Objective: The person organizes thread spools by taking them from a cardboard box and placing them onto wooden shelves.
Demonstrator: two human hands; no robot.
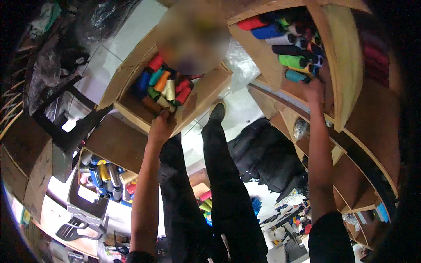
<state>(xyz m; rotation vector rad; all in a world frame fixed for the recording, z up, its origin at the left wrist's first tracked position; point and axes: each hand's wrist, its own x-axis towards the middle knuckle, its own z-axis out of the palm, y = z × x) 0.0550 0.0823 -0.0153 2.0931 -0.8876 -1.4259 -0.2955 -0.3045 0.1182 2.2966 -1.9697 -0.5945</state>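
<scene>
My left hand [162, 127] is closed over the near wall of a cardboard box [205, 101]. Inside lie several thread spools [170, 90] in red, blue, orange, cream and green, tumbled together. To the right, my right hand [314, 91] reaches into a wooden shelf compartment [280, 83], its fingers closed around the end of a teal thread spool [295, 76]. That spool lies on its side at the near end of a row. Beyond it are green [291, 61], grey, blue and red spools. A blurred patch hides the far part of the box.
An open carton [105, 175] of spools stands at lower left, near a black plastic frame [66, 109]. Dark cloth [267, 153] lies on the tiled floor, and clear plastic wrap [241, 65] sits between box and shelf. Lower shelves [355, 179] curve along the right.
</scene>
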